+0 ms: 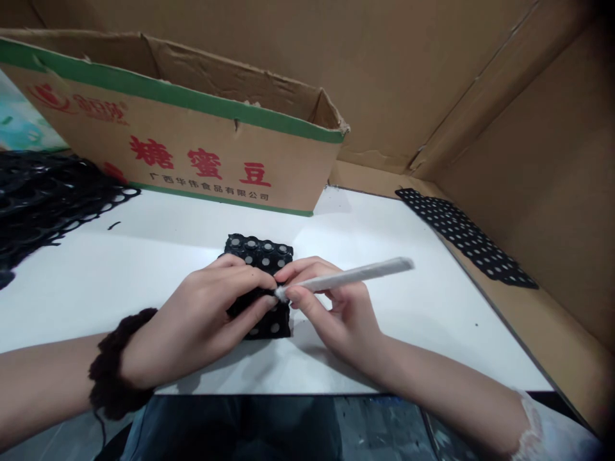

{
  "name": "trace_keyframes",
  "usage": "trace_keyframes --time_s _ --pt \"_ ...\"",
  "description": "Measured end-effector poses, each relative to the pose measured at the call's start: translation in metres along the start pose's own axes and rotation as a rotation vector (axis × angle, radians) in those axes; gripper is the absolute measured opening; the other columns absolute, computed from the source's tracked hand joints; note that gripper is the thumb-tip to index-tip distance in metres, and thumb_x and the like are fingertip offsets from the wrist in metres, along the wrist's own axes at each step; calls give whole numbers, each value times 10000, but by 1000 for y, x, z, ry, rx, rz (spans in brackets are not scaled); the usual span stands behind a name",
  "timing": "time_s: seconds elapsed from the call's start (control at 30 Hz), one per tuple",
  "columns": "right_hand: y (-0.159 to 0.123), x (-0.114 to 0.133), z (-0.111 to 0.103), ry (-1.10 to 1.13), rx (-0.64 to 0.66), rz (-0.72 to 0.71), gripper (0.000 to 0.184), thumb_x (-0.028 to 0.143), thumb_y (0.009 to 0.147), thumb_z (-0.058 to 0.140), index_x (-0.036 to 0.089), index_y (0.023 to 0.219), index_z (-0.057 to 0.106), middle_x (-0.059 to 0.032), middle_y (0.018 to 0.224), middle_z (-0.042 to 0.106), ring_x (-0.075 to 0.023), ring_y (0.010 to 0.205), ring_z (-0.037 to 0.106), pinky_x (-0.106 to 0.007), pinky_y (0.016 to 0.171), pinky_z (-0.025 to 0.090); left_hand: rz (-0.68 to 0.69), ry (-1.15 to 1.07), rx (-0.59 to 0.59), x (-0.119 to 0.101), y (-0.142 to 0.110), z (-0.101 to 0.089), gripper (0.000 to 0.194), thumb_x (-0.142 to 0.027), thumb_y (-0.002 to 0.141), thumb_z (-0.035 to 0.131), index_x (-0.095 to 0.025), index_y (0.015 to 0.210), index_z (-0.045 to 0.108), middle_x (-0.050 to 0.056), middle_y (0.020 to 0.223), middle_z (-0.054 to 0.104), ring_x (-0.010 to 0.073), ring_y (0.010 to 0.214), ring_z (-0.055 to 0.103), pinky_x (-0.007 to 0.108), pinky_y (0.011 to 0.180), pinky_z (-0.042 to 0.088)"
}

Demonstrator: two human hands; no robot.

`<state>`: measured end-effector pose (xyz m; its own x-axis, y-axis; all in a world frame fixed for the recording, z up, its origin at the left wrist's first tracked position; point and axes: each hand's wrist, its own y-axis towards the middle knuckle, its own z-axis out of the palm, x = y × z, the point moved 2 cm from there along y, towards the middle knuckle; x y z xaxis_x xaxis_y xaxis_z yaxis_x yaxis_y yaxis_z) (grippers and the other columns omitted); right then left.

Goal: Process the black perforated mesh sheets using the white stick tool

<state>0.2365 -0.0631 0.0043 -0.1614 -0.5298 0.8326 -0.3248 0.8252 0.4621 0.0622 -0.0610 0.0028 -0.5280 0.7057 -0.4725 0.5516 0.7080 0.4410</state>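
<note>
A small black rubbery sheet (pixel 259 246) with rows of pale round spots lies on the white table, partly hidden under my hands. My left hand (pixel 206 307), with a dark fluffy band at the wrist, is over its left side. Its thumb and forefinger are pinched together; what sits between them I cannot make out. Held between the fingers of my right hand (pixel 343 314) is a slim light-grey stick-like tool (pixel 365 274), slanting up to the right. Its whitish lower end meets my left fingertips, above the sheet.
An open cardboard box (pixel 202 141) with a green rim and red lettering stands behind my hands. Black ring-patterned sheets (pixel 43 205) are heaped at the left. Another spotted black strip (pixel 461 237) lies along the right edge, beside a cardboard wall (pixel 542 173). The white table (pixel 408 346) ends near my lap.
</note>
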Motion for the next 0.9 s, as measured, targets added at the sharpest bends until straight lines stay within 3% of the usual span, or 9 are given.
trace_keyframes --time_s 0.17,0.27,0.37,0.43,0.53,0.63,0.73,0.8,0.9 --pt "3 -7 -1 -78 84 71 117 219 847 547 176 750 596 -54 891 623 -151 797 603 -257 610 515 165 174 46 9 5 6 119 -181 886 468 -179 888 587 -3 745 635 128 665 541 272 692 419" --pt "8 -13 -7 -99 97 72 152 211 831 563 172 684 569 -55 911 600 -156 828 599 -278 681 519 338 312 51 16 11 8 118 -204 898 458 -170 857 563 2 721 626 139 654 530 299 705 407" --pt "18 -22 -24 -54 -89 100 151 243 855 551 170 727 580 -45 890 602 -148 813 604 -294 743 508 409 433 13 23 16 5 109 -230 910 464 -159 905 547 8 745 641 142 655 542 316 728 401" --pt "24 -31 -41 -30 -280 124 179 298 898 493 170 811 583 -32 825 596 -131 722 598 -278 673 510 434 487 -2 26 17 2 108 -232 915 466 -155 907 540 6 741 644 135 637 542 318 742 401" --pt "33 -41 -63 -260 -383 19 183 316 895 500 177 805 576 -55 915 587 -164 824 593 -296 706 503 478 524 -3 26 16 -2 189 -318 918 481 -138 907 539 10 710 636 137 621 547 328 754 409" --pt "38 -48 -76 -597 -279 -69 112 229 880 490 193 940 578 -78 955 596 -207 907 580 -352 802 483 520 576 -8 25 15 -3 286 -403 914 462 -134 944 554 21 683 625 152 639 563 340 752 424" --pt "39 -58 -81 -916 -36 47 304 58 785 477 192 1043 566 -118 1126 565 -254 1041 542 -403 876 455 550 641 -59 27 15 -5 197 -216 916 399 -144 987 568 42 723 643 161 672 579 341 743 438" --pt "39 -63 -84 -977 39 93 390 -29 728 433 163 1027 593 -147 1134 574 -281 1062 540 -445 898 438 533 654 -86 29 16 -7 239 -112 878 375 -152 1007 572 45 734 642 161 676 580 340 736 447" --pt "42 -64 -89 -1001 119 102 449 -87 693 403 121 1025 622 -186 1122 600 -306 1076 553 -525 968 372 504 671 -104 34 18 -11 245 -88 859 385 -160 999 573 31 700 621 157 649 566 334 724 460"
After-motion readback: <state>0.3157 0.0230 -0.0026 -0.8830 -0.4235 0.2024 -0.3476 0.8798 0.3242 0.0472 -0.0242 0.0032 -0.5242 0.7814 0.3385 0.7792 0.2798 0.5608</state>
